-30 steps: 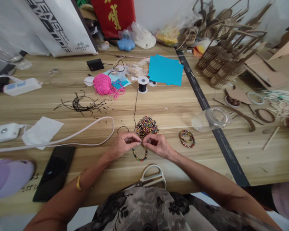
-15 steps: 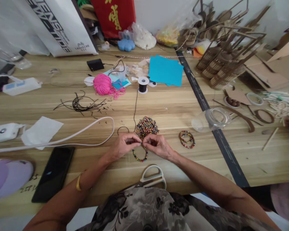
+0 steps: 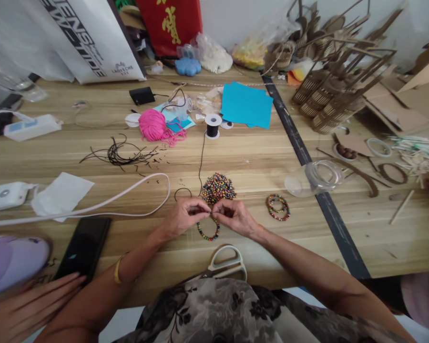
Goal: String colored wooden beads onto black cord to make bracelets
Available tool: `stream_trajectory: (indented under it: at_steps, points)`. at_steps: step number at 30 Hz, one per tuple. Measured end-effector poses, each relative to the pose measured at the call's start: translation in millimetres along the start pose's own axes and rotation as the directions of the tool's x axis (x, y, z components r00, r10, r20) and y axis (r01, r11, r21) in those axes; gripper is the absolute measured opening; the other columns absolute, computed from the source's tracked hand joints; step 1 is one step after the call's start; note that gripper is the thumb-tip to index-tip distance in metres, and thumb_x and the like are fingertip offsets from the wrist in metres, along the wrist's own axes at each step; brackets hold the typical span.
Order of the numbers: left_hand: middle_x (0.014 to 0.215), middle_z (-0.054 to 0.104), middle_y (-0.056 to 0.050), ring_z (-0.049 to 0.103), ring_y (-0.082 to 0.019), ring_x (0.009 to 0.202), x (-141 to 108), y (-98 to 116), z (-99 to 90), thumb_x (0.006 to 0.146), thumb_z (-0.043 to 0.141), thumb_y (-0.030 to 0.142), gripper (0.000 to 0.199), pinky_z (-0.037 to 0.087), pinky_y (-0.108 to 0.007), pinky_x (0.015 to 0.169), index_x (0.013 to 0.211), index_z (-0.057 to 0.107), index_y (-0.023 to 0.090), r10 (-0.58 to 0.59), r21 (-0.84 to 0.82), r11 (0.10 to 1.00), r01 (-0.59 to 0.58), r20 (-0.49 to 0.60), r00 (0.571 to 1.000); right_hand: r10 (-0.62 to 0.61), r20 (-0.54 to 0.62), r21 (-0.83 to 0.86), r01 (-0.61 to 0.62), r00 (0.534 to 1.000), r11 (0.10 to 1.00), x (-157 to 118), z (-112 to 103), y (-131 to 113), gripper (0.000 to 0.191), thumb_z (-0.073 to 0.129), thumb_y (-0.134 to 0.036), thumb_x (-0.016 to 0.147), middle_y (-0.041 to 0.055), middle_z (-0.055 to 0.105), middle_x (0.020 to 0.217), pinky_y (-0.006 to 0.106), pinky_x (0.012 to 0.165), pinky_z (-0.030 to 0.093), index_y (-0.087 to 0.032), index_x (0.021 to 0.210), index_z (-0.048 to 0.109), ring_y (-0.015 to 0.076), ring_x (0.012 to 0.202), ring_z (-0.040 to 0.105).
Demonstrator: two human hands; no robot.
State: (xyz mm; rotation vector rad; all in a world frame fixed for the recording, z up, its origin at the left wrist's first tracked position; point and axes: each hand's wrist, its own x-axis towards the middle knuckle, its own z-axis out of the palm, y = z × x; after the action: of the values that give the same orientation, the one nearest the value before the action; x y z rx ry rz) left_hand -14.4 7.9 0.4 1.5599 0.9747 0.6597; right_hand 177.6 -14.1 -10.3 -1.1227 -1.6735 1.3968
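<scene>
My left hand [image 3: 184,216] and my right hand [image 3: 239,217] meet fingertip to fingertip in front of a pile of small multicoloured beads [image 3: 219,186]. Each pinches the thin black cord of a beaded string [image 3: 208,237], whose curved row of beads hangs just below my fingers on the tabletop. What lies exactly between the fingertips is too small to make out. A black cord [image 3: 201,159] runs from a spool [image 3: 212,127] down to the pile. To the right lie finished-looking bead bracelets [image 3: 278,207]. White-handled scissors [image 3: 229,262] rest near my body.
Another person's hand [image 3: 35,305] reaches in at lower left beside a black phone [image 3: 84,243]. A white cable [image 3: 128,202] crosses the left side. Pink yarn [image 3: 152,125], cut black cords [image 3: 117,155], blue sheets [image 3: 246,105] and a clear tape roll [image 3: 323,175] lie around.
Another person's hand has come in from the lower left, touching or near the phone. My own hands have hardly moved and keep their pinch on the cord.
</scene>
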Motion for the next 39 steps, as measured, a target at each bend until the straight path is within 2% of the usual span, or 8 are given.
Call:
stream_trajectory:
  at_steps: [11,16,20,24,29,33,39]
  points:
    - [0.076,0.069,-0.005,0.063,-0.013,0.069,3,0,6.0,0.073,0.064,0.018,0.009,0.05,-0.021,0.066,0.077,0.067,0.011,-0.005,0.027,1.0,0.006,-0.054,0.999,-0.001,0.007,0.045,0.001,1.0,0.999,-1,-2,5,0.013,0.059,-0.025,0.081,-0.0014,0.054,0.062,0.018,0.05,0.035,-0.013,0.076,0.059,0.0078,0.054,0.045]
    - [0.078,0.069,-0.005,0.064,-0.013,0.072,4,-2,6.9,0.073,0.063,0.017,0.009,0.051,-0.022,0.07,0.078,0.068,0.012,-0.029,0.075,0.997,0.034,-0.067,0.997,-0.012,0.033,0.089,0.009,0.999,0.996,0,-4,8,0.014,0.059,-0.027,0.081,-0.0016,0.052,0.062,0.019,0.05,0.035,-0.013,0.075,0.058,0.0079,0.054,0.044]
    - [0.077,0.07,-0.004,0.064,-0.013,0.071,3,3,8.5,0.072,0.063,0.017,0.008,0.051,-0.022,0.069,0.078,0.068,0.013,-0.049,0.092,0.994,0.056,-0.082,0.995,-0.007,0.053,0.126,0.0,0.999,0.992,2,-5,9,0.015,0.059,-0.027,0.079,-0.0022,0.051,0.061,0.019,0.049,0.033,-0.013,0.074,0.057,0.0075,0.053,0.042]
    - [0.075,0.069,-0.004,0.063,-0.013,0.07,1,12,17.5,0.073,0.062,0.015,0.008,0.05,-0.021,0.067,0.078,0.068,0.012,-0.025,0.111,0.993,0.042,-0.153,0.988,-0.007,0.055,0.147,-0.001,0.998,0.989,3,-7,10,0.015,0.06,-0.027,0.078,-0.0029,0.05,0.06,0.018,0.048,0.032,-0.013,0.074,0.057,0.0064,0.052,0.041]
    - [0.074,0.07,-0.005,0.064,-0.013,0.069,-2,16,33.1,0.071,0.062,0.013,0.009,0.051,-0.022,0.068,0.078,0.068,0.012,-0.038,0.053,0.997,0.054,-0.266,0.963,0.044,0.112,0.238,-0.069,0.993,0.969,3,-15,9,0.02,0.061,-0.033,0.077,-0.0043,0.048,0.057,0.017,0.044,0.035,-0.014,0.074,0.055,0.0054,0.047,0.042]
    - [0.075,0.07,-0.005,0.064,-0.014,0.069,-3,15,37.3,0.071,0.064,0.015,0.01,0.051,-0.022,0.067,0.079,0.069,0.012,-0.065,0.027,0.997,0.078,-0.332,0.941,0.072,0.103,0.268,-0.098,0.992,0.959,4,-16,7,0.024,0.063,-0.037,0.076,-0.0053,0.048,0.057,0.016,0.041,0.037,-0.015,0.074,0.054,0.0044,0.044,0.041]
    - [0.076,0.071,-0.005,0.063,-0.014,0.07,-1,11,35.0,0.071,0.066,0.018,0.012,0.049,-0.022,0.068,0.08,0.07,0.012,-0.095,-0.045,0.995,0.084,-0.336,0.937,0.103,0.074,0.329,-0.121,0.992,0.937,3,-13,10,0.025,0.065,-0.038,0.075,-0.0059,0.048,0.056,0.015,0.039,0.038,-0.016,0.077,0.055,0.0048,0.043,0.043]
